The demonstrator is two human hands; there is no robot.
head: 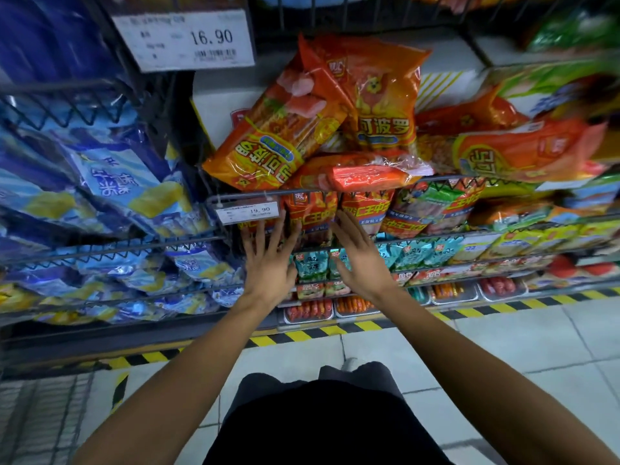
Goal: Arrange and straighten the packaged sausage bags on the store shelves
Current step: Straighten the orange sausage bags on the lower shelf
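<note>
Orange sausage bags lie in a loose heap on the upper wire shelf: one tilted bag (268,135) at the left, an upright one (379,95) behind it, and a red pack (365,172) lying flat at the front. Below the wire rail (436,179), red-orange bags (312,213) stand in a row. My left hand (268,260) and my right hand (359,260) are both raised with fingers spread and straight. Their fingertips reach the front of those red-orange bags. Neither hand holds anything.
Blue and yellow bags (110,182) fill the wire baskets at the left. A price tag (248,211) hangs on the rail by my left fingers. Teal packs (416,253) and sausage trays (449,292) fill lower shelves. A yellow-black stripe (335,330) edges the tiled floor.
</note>
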